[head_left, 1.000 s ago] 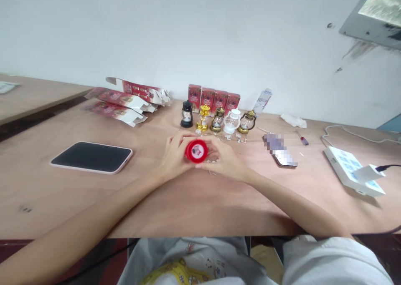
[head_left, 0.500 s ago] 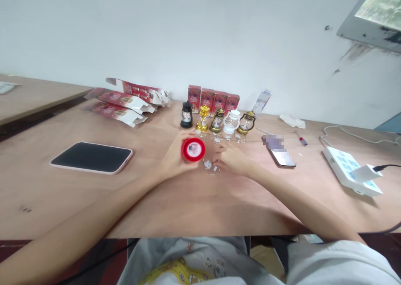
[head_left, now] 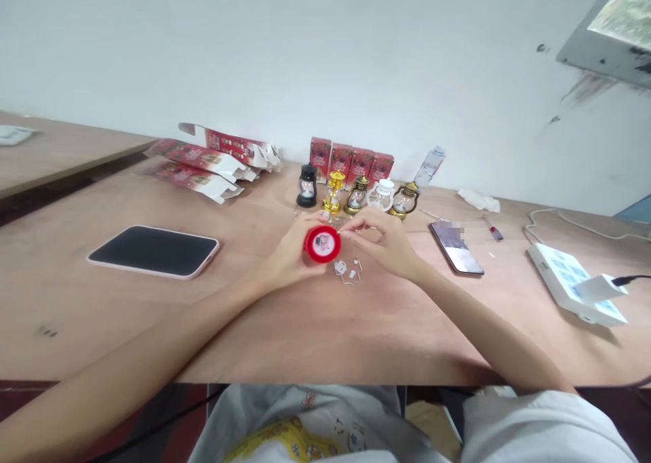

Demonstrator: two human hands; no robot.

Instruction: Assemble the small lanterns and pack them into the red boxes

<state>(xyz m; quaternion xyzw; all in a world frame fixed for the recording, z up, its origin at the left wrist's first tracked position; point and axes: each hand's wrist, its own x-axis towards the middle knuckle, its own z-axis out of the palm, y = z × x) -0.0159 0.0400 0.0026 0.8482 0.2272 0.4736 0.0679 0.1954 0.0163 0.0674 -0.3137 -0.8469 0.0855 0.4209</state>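
Note:
My left hand (head_left: 295, 254) is wrapped round a small red lantern (head_left: 309, 244), its round base with a white picture disc turned up towards me. At the lantern's right rim, the thumb and forefinger of my right hand (head_left: 384, 240) are pinched together. What they hold is too small to name. Below the hands lie small metal pieces and a bent wire (head_left: 348, 270). Behind them stand a black lantern (head_left: 307, 186), a gold lantern (head_left: 333, 193), a white lantern (head_left: 380, 195) and two bronze lanterns, one at the right end (head_left: 405, 200).
Red boxes (head_left: 340, 159) stand by the wall, with flattened cartons (head_left: 203, 161) to their left. A large dark-screened device (head_left: 155, 251) lies at left. On the right are a phone (head_left: 456, 249), a small screwdriver-like tool (head_left: 496, 233), tissue (head_left: 478, 200) and a white power strip (head_left: 564, 280).
My right hand has risen from the small metal pieces on the table to the red lantern's rim, its fingers now pinched. My left hand keeps hold of the lantern.

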